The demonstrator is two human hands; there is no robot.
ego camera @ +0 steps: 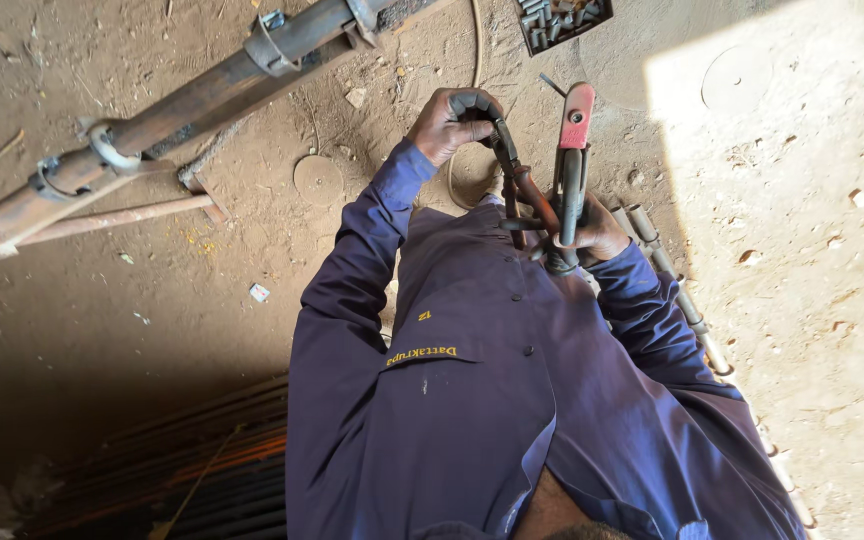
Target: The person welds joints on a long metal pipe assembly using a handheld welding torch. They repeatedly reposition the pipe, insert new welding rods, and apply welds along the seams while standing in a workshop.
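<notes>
Looking down: you see your own torso in a dark blue work shirt [472, 400] over a dusty dirt floor [802, 280], with both arms stretched out ahead of you.
Steel frame: a long rusty tube with ring clamps [182, 105] lies on the floor toward its upper left corner, well apart from your hands.
Rod row: a line of short rusty rods [687, 305] runs along the floor just beside your right sleeve.
Small tray: a dark tray of metal pieces [562, 18] sits at the floor's top edge, beyond your hands.
Clamp tool: the rusty curved tool with a red-tipped lever [542, 180] is held off the floor between your two hands, in front of your chest.
Handling: it looks rigid, heavy for its size and rough with rust, so it should not slip; take it by the curved bar and near the base of the lever, clear of the pivot.
Left hand [452, 120]: your fingers are curled tight round the top of the curved bar.
Right hand [597, 235]: it wraps the lower end of the lever; the fingers are closed, though mostly hidden behind the tool.
</notes>
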